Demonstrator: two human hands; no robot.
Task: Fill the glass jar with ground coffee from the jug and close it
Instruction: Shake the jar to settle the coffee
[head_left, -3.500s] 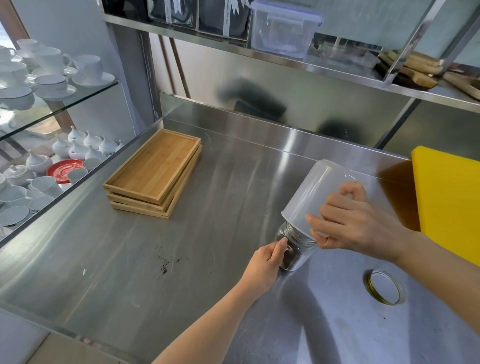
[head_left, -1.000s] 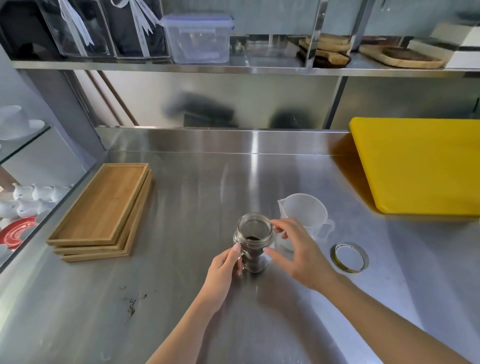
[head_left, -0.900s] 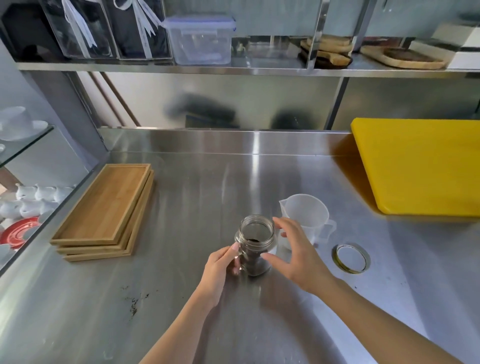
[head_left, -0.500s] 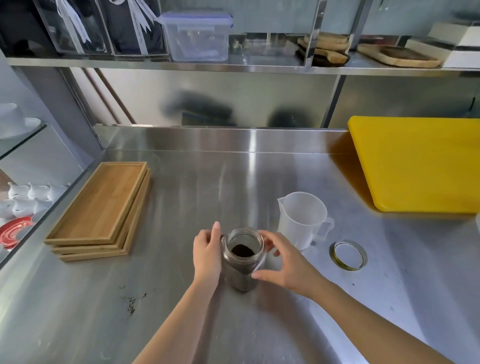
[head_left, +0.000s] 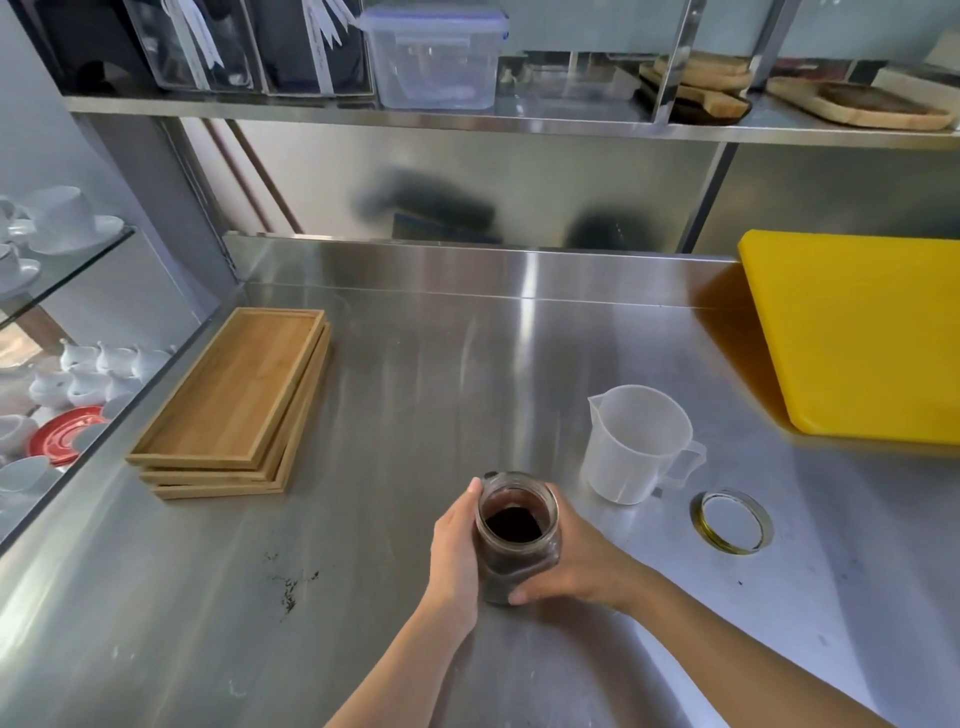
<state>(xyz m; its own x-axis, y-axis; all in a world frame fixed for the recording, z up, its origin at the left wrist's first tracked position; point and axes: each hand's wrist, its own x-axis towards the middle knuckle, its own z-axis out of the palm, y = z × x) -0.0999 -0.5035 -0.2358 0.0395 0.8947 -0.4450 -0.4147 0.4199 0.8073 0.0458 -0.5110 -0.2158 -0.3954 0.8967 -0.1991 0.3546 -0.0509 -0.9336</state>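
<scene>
Jar (head_left: 518, 525) x1, 2 hands: left (head_left: 457, 556), right (head_left: 576, 564); jug (head_left: 631, 441) x1, lid (head_left: 731, 521) x1.

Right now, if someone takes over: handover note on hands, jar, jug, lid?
Left hand and right hand both clasp the clear glass jar, upright on the steel counter.
Jar holds dark ground coffee, mouth open.
The translucent plastic jug stands empty, right of the jar.
The round metal lid lies flat on the counter, further right.
Done: pouring. Left: fit the lid and close.
</scene>
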